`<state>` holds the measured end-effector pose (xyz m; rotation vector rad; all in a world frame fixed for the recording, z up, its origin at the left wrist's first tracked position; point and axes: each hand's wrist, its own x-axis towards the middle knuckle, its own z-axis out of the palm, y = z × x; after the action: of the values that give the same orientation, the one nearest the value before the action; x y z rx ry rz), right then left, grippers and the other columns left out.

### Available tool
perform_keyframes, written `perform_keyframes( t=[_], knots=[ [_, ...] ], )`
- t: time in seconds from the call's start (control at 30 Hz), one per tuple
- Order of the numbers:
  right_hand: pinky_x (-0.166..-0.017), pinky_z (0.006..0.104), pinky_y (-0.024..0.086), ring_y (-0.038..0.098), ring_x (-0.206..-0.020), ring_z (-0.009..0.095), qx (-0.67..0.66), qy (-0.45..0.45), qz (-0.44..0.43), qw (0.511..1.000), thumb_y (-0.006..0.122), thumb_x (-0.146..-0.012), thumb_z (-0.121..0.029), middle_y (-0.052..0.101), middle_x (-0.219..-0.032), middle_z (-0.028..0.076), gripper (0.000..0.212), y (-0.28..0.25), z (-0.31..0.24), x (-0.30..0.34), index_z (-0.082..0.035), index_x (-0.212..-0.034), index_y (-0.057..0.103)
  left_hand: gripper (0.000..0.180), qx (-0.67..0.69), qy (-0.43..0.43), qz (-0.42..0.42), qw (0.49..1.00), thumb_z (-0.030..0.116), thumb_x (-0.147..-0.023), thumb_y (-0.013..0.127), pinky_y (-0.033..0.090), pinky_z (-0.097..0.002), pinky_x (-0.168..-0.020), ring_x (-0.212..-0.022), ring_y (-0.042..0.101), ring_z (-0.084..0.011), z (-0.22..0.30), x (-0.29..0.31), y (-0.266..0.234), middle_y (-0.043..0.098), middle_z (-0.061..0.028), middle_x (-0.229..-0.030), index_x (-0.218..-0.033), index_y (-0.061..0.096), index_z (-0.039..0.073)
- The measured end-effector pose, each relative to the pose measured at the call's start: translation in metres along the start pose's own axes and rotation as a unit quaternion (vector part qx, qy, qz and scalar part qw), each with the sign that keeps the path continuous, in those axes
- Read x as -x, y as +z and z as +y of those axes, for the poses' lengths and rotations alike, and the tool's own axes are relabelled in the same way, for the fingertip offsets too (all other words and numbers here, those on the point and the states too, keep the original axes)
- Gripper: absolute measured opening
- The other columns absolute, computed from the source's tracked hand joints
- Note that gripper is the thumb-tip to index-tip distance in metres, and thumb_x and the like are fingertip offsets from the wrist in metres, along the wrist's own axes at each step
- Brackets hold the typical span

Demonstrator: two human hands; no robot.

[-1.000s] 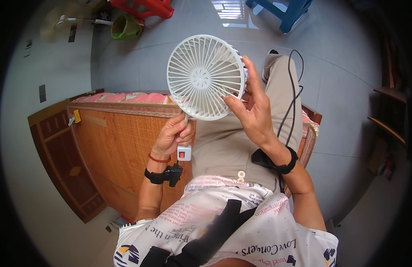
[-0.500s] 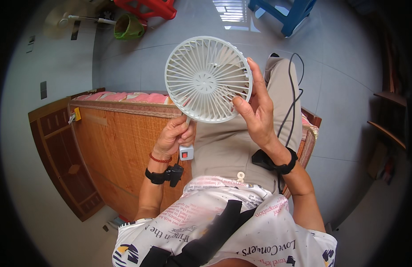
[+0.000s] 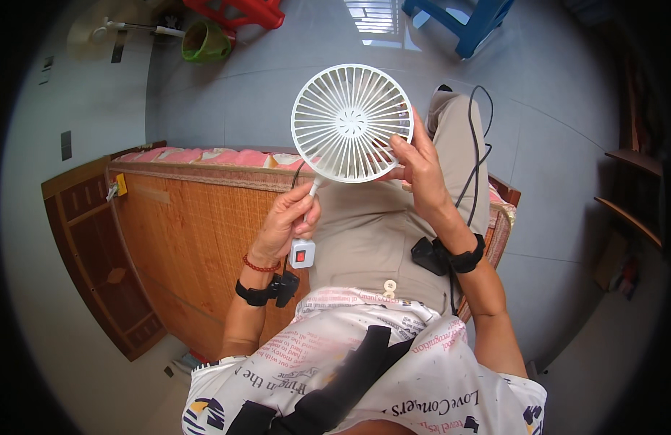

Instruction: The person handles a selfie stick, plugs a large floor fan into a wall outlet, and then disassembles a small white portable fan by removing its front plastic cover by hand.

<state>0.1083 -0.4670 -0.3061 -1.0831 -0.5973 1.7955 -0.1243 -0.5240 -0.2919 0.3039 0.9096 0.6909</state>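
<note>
A small white fan (image 3: 351, 123) with a round, ribbed grille is held up over my lap. My left hand (image 3: 286, 221) closes round its thin stem, below the grille. Under that hand hangs the fan's white box-shaped end (image 3: 301, 254) with a red switch. My right hand (image 3: 424, 170) grips the right rim of the grille, thumb in front and fingers partly hidden behind it. Whether the blades turn cannot be made out.
At my left is a bed with a woven mat (image 3: 198, 225) and pink bedding along its edge. A black cable (image 3: 474, 174) lies over my right leg. Farther off are a green bin (image 3: 207, 41), a red stool (image 3: 248, 11) and a blue stool (image 3: 462, 29).
The fan has shifted slightly right, and its grille looks smaller and turned. My right hand has slid a little lower along the rim, its fingers reaching farther behind the grille.
</note>
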Motion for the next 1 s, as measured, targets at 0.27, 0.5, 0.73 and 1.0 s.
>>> perform_keyframes(
  t=[0.27,0.5,0.73,1.0],
  knots=[
    [-0.056,0.0228,0.055,0.057,-0.089,0.013,0.008,-0.010,0.026,1.000,0.043,-0.085,-0.016,0.049,-0.113,0.010,0.056,0.004,-0.002,-0.001,-0.009,-0.136,0.021,0.040,-0.020,0.000,-0.009,1.000,0.019,-0.094,0.039,0.038,-0.0174,-0.047,-0.054,0.046,-0.0067,0.002,-0.004,0.000,0.052,-0.0056,-0.076,-0.129,0.036,0.001],
    [-0.054,0.0222,0.056,0.060,-0.082,0.012,0.020,-0.045,0.079,0.996,0.043,-0.086,-0.019,0.053,-0.103,0.010,0.053,-0.003,-0.007,-0.002,-0.008,-0.134,0.024,0.050,-0.102,0.013,-0.012,0.995,0.028,-0.091,0.044,0.047,-0.0284,-0.077,-0.089,0.059,-0.0199,0.006,-0.006,0.000,0.056,-0.0154,-0.102,-0.129,0.033,-0.001],
    [-0.057,0.0235,0.057,0.061,-0.080,0.013,0.031,-0.094,0.113,0.989,0.045,-0.085,-0.018,0.054,-0.101,0.011,0.055,-0.002,-0.006,-0.001,-0.007,-0.134,0.022,0.043,-0.317,0.037,0.081,0.944,0.012,-0.080,0.062,0.043,-0.0223,-0.073,-0.087,0.052,-0.0083,0.005,-0.004,0.011,0.056,-0.0048,-0.100,-0.120,0.048,0.005],
    [-0.066,0.0241,0.055,0.059,-0.089,0.015,0.021,-0.174,0.133,0.975,0.040,-0.085,-0.012,0.050,-0.111,0.012,0.054,-0.001,-0.012,0.005,-0.002,-0.134,0.021,0.026,-0.359,0.073,0.178,0.913,0.019,-0.080,0.064,0.040,-0.0179,-0.054,-0.062,0.047,-0.0032,-0.017,-0.013,-0.002,0.056,0.0016,-0.075,-0.100,0.059,0.003]
  ],
)
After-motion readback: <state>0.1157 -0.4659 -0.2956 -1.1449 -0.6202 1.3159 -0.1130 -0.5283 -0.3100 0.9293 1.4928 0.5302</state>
